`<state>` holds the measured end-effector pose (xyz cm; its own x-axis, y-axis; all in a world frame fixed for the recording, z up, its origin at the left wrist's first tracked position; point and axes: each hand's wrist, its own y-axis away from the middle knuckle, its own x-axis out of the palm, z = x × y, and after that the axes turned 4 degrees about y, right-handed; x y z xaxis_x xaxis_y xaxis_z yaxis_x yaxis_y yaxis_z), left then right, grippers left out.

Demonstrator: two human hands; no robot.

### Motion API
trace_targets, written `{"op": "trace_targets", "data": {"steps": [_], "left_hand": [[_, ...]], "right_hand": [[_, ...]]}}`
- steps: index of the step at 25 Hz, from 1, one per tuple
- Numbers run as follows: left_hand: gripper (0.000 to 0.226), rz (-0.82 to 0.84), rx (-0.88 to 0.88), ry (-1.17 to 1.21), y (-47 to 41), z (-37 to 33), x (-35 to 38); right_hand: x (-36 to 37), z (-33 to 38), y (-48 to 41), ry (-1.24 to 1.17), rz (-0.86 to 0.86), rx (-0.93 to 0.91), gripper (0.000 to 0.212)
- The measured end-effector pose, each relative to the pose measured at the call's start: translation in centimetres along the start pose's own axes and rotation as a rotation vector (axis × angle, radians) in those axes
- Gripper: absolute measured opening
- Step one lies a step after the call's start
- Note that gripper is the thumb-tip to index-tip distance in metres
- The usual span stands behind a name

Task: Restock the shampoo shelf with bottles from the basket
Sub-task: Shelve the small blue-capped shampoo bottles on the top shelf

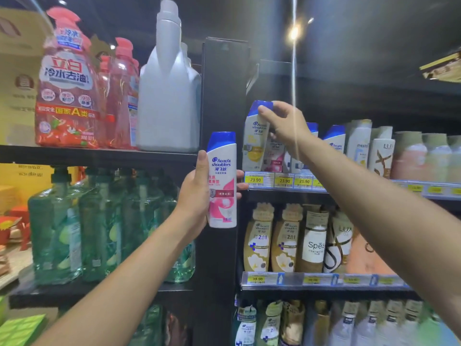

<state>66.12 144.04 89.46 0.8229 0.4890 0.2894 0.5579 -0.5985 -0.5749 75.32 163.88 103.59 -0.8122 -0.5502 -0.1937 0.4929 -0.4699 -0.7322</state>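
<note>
My left hand (pixel 197 193) grips a white shampoo bottle with a blue cap and pink label (pixel 222 181), upright in front of the black shelf post. My right hand (pixel 284 123) pinches the blue cap of a white shampoo bottle with a yellow label (pixel 254 143), which is tilted at the left end of the top shampoo shelf (pixel 349 188). More blue-capped shampoo bottles (pixel 334 139) stand behind and to the right of it. The basket is out of sight.
A black post (pixel 219 96) divides the shelving. Left of it stand red detergent packs (pixel 67 96), a white jug (pixel 169 96) and green bottles (pixel 99 228). Below the top shampoo shelf are gold and white bottles (pixel 287 240), with price tags along the shelf edges.
</note>
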Motion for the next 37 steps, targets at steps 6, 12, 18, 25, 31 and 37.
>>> {"op": "trace_targets", "data": {"steps": [6, 12, 18, 25, 31, 37], "left_hand": [[0.077, -0.002, 0.012, 0.004, 0.0, 0.1, 0.1], [0.074, -0.010, 0.010, -0.002, 0.0, 0.1, 0.3], [0.071, -0.005, 0.005, -0.003, 0.1, 0.1, 0.4], [0.072, 0.004, -0.001, -0.001, 0.3, 0.0, 0.4], [0.070, 0.019, 0.007, 0.014, 0.4, -0.1, 0.4], [0.078, 0.034, 0.022, -0.021, 0.4, -0.1, 0.5]], "right_hand": [[0.7, -2.5, 0.4, 0.008, -0.015, 0.083, 0.014], [0.5, -2.7, 0.7, 0.043, -0.064, 0.069, 0.026], [0.2, -2.6, 0.6, 0.165, -0.068, 0.055, 0.015], [0.6, -2.0, 0.6, 0.174, -0.072, 0.075, 0.020], [0.5, -1.6, 0.7, 0.277, -0.042, 0.102, 0.049], [-0.2, 2.4, 3.9, 0.409, -0.213, -0.162, 0.030]]}}
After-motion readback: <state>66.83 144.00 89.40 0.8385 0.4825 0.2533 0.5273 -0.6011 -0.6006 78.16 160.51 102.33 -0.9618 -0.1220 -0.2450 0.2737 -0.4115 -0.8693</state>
